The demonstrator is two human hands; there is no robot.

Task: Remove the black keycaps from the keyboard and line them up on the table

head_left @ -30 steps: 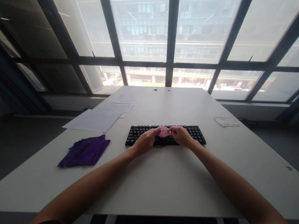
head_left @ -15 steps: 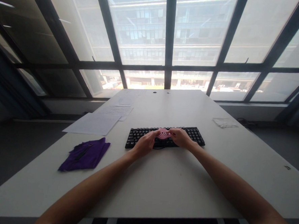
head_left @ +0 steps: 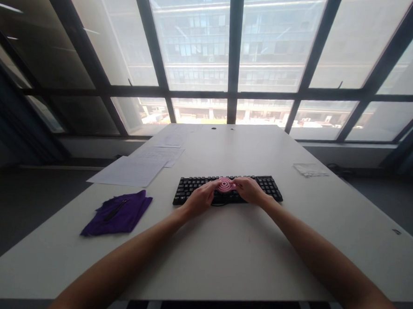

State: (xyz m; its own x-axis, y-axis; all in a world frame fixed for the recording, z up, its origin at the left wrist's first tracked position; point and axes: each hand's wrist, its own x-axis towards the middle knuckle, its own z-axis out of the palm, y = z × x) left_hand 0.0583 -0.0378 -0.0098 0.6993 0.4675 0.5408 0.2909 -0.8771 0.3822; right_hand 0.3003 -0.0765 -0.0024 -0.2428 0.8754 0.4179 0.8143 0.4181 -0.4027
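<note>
A pink round object with concentric light and dark rings (head_left: 224, 184) is over the middle of the black keyboard (head_left: 187, 186). I cannot make out exactly what it is. My left hand (head_left: 201, 197) grips its left edge, the fingertips closed against the rim. From the other side my right hand (head_left: 249, 189) pinches a pink part at the right edge, fingers curled in. Both hands are low over the keyboard and cover some of its keys. A bit of dark cable shows at the keyboard's near edge.
A folded purple cloth (head_left: 129, 217) with a dark slim item on it lies to the left. Behind it are several paper sheets (head_left: 130, 171). A clear plastic bag (head_left: 310, 169) lies at the right of the white table (head_left: 242, 264). Large windows stand beyond.
</note>
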